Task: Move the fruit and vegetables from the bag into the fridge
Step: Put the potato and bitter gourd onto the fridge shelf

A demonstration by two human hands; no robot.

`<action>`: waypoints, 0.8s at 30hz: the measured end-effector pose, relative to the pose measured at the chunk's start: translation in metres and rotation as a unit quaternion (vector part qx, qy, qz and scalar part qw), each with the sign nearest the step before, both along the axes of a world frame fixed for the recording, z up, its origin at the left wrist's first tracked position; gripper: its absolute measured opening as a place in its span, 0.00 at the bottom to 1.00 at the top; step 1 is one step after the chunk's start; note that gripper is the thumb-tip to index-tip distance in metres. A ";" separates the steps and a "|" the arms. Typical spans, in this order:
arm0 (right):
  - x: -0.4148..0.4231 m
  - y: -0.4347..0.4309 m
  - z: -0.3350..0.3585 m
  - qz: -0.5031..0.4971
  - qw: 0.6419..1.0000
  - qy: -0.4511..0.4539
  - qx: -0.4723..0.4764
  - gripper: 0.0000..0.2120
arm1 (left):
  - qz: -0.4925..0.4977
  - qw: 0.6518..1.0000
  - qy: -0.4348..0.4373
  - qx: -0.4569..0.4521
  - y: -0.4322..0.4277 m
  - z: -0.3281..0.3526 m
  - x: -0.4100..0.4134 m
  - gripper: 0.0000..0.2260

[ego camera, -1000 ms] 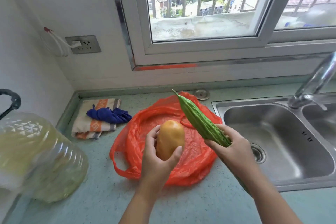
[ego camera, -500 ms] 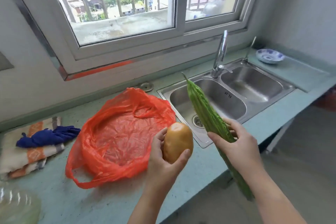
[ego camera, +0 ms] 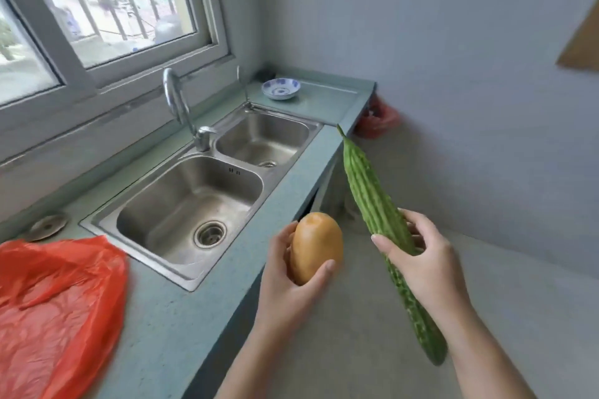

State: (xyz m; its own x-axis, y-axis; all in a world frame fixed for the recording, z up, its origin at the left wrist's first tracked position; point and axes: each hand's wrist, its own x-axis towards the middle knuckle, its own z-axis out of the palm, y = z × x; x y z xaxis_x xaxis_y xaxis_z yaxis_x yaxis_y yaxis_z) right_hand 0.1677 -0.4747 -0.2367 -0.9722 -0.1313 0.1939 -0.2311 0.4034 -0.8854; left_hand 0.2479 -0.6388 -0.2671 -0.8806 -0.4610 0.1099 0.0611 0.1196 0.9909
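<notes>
By the counter (ego camera: pixel 181 317) edge: gripping a mango (ego camera: pixel 316 248) in the left hand (ego camera: pixel 288 288), clasping a gourd (ego camera: pixel 372 201) mid-length in the right hand (ego camera: pixel 428 269).

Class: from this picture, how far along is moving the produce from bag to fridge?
Done: two items are out of the slack red bag on the counter. In hand: the left hand holds a yellow fruit, the right hand grips a long green gourd. Left: carrying both to the fridge, which is not in view.
</notes>
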 end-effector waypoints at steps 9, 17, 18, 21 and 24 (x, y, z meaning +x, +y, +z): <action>-0.058 0.222 0.010 -0.178 0.984 0.011 0.011 0.16 | -0.170 0.985 0.008 -0.033 0.202 0.014 -0.117 0.30; -0.053 0.371 0.001 -0.329 0.944 0.007 -0.004 0.16 | -0.334 0.941 0.003 -0.043 0.351 0.011 -0.169 0.28; -0.050 0.385 -0.001 -0.347 0.938 0.004 -0.006 0.16 | -0.352 0.935 -0.001 -0.045 0.367 0.010 -0.174 0.29; -0.044 0.422 -0.006 -0.403 0.915 -0.006 -0.007 0.17 | -0.401 0.915 -0.011 -0.051 0.408 0.006 -0.191 0.29; -0.039 0.455 -0.012 -0.460 0.888 -0.023 -0.015 0.16 | -0.446 0.893 -0.022 -0.050 0.447 0.000 -0.211 0.30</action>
